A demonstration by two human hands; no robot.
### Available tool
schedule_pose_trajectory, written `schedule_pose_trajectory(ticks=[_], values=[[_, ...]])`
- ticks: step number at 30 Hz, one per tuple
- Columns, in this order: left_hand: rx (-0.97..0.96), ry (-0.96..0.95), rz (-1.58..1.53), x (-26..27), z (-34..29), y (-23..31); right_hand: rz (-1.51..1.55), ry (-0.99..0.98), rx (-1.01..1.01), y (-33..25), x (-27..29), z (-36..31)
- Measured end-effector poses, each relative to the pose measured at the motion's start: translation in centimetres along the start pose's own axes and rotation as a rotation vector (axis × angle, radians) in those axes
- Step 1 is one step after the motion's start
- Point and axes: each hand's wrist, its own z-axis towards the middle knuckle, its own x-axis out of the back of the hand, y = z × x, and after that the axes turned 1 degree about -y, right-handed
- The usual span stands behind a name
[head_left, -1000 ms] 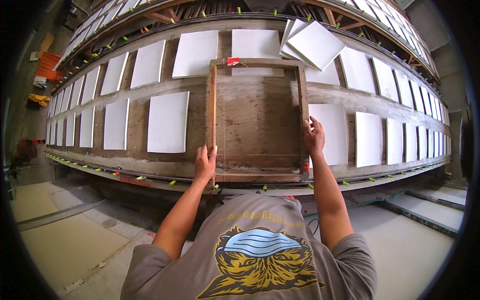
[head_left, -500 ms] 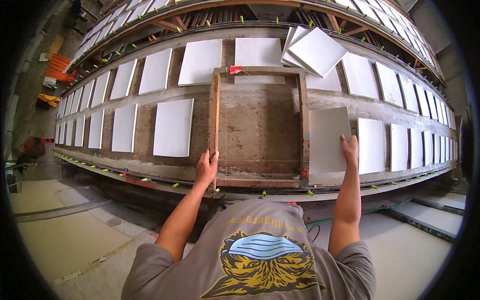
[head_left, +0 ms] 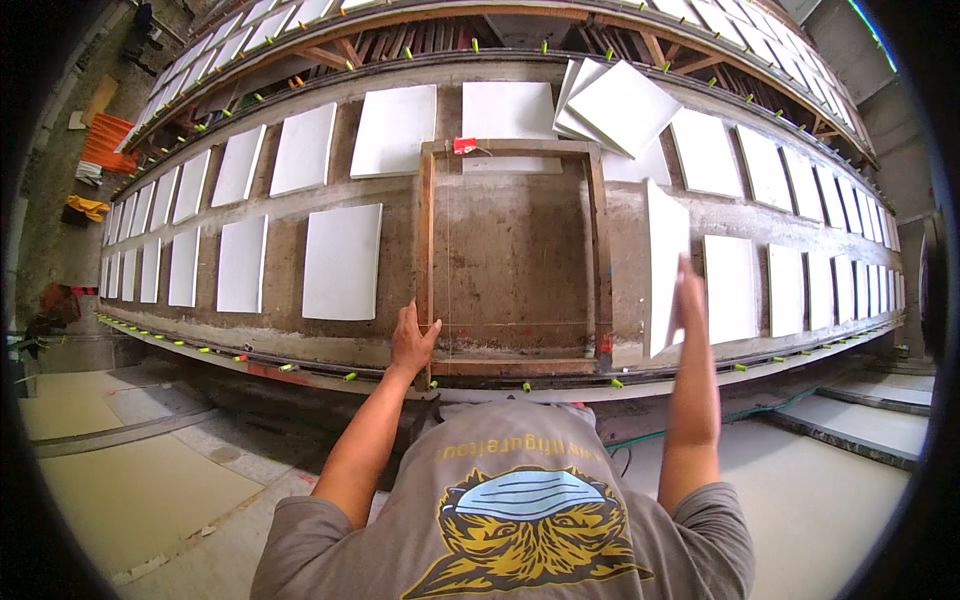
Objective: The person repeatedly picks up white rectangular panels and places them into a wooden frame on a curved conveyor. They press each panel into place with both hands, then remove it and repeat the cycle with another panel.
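A rectangular wooden frame (head_left: 425, 230) lies on the long worktable, with thin strings stretched across its opening. My left hand (head_left: 411, 340) grips its left bar near the close end, thumb on one side and fingers on the other. To the right of the frame, a white rectangular panel (head_left: 668, 265) stands tilted up off the table. At its right edge is my right hand (head_left: 692, 300), closed on the panel and smeared by motion; its fingertips are partly hidden. A red piece of tape or cloth (head_left: 465, 146) sits on the frame's far bar.
Two rows of similar white panels, such as this near-left panel (head_left: 342, 262), cover the table on both sides. Several panels are stacked askew (head_left: 625, 108) behind the frame's far right corner. Green clips (head_left: 527, 386) line the table's edges. Another panel-covered table (head_left: 250, 75) stands beyond.
The panel in my right hand has swung from lying flat beside the frame to tilted up, its left edge now farther from the frame. My left hand stays on the frame.
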Motion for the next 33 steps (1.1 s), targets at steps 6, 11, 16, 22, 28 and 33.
schedule_pose_trajectory(ticks=[6,11,16,22,28,33], values=[[-0.125,0.109,-0.078,-0.9,0.7,-0.1,0.266,-0.322,-0.118,0.1,-9.6,-5.5],[-0.093,0.035,-0.137,0.1,0.7,0.7,0.096,-0.302,-0.117,-1.3,-10.1,-7.0],[-0.119,0.094,-0.091,-0.5,0.6,0.3,0.202,-0.279,-0.072,-0.5,-10.5,-6.9],[-0.09,0.057,-0.075,-0.4,0.5,0.5,0.256,0.016,0.239,0.0,-11.1,-6.3],[-0.068,0.038,-0.037,-0.1,0.3,0.4,0.091,0.142,0.367,-5.8,-14.2,-10.6],[-0.118,0.05,-0.069,-1.0,0.8,-0.1,-0.158,0.221,0.262,-7.8,-15.3,-10.2]])
